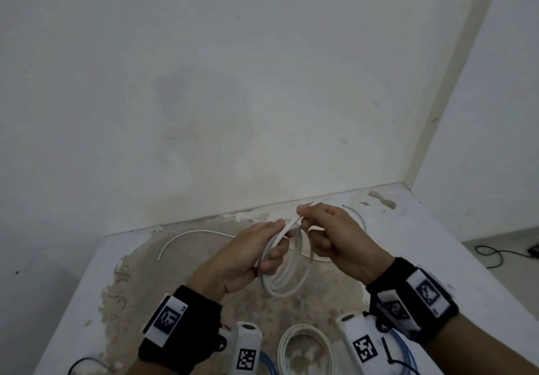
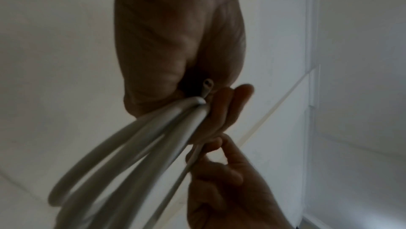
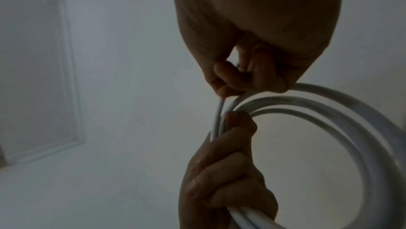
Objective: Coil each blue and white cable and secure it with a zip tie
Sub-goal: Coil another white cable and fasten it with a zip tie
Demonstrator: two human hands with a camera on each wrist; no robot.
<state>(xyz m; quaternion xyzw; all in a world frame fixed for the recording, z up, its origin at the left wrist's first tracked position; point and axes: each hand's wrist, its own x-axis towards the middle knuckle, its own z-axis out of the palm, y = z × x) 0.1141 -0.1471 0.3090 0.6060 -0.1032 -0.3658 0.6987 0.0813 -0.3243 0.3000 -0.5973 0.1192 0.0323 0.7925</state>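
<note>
Gripping a white cable coil [image 1: 284,269] in the left hand [image 1: 248,258], fingers curled round the gathered turns at the coil's upper edge, loops hanging below and toward the body from that grip. Pinching a thin pale strip [image 1: 309,204] between thumb and fingers of the right hand [image 1: 335,237], most likely a zip tie, though too slight and blurred to be sure. Lying just to the right of the left hand's grip, nearly touching it, with the strip's long axis slanting up and away from the coil toward the wall, crossing the bundled turns rather than running along them. Judging from this, threading or cinching the tie around the bundle right where the left fingers [image 3: 222,168] are clamping it; right hand nearer the free end, so probably doing the pulling while the left steadies.

Resting nearer the body than both hands: another white coil [image 1: 306,348] on the worn tabletop [image 1: 180,258], with blue cable [image 1: 267,364] beside it. Lying beyond the left hand: a loose white cable [image 1: 192,233].

Showing black-and-white square marker codes on the wrist bands [image 1: 169,319]; small lettering there too blurred to read. No brand legible anywhere.
</note>
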